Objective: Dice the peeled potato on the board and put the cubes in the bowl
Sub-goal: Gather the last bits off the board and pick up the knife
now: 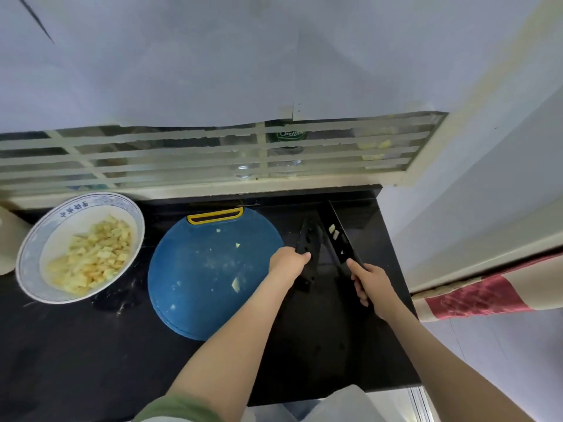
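Worktop point(91, 345): glossy black, set under a slatted frosted-glass window point(182, 156). A clear bottle with a green label point(288, 141) shows blurred behind the glass.

Item 1. White ceramic bowl with a blue-patterned rim point(65, 226) stands at the left of the worktop, well apart from both hands. It holds a heap of pale yellow potato cubes point(91, 257) that covers its bottom.

Item 2. Round blue plastic cutting board point(198, 300) lies flat just right of the bowl, its yellow-edged handle slot point(215, 215) towards the window. A few small potato scraps point(236, 284) and wet smears lie on it.

Item 3. Left hand point(288, 263) is at the right edge of the board. Its fingers point(304, 256) are curled round a long black perforated piece point(306, 239) that lies on the worktop beside the board; what this piece is cannot be told.

Item 4. Right hand point(373, 284) is further right, its fingers point(362, 296) wrapped round the handle of a black-bladed knife point(341, 239). The blade points away towards the window, near the perforated piece but apart from it. Several potato bits point(333, 232) cling to the flat of the blade.

Item 5. A green sleeve point(179, 409) shows on the left arm at the bottom edge. A red and cream cloth point(475, 296) hangs at the right.
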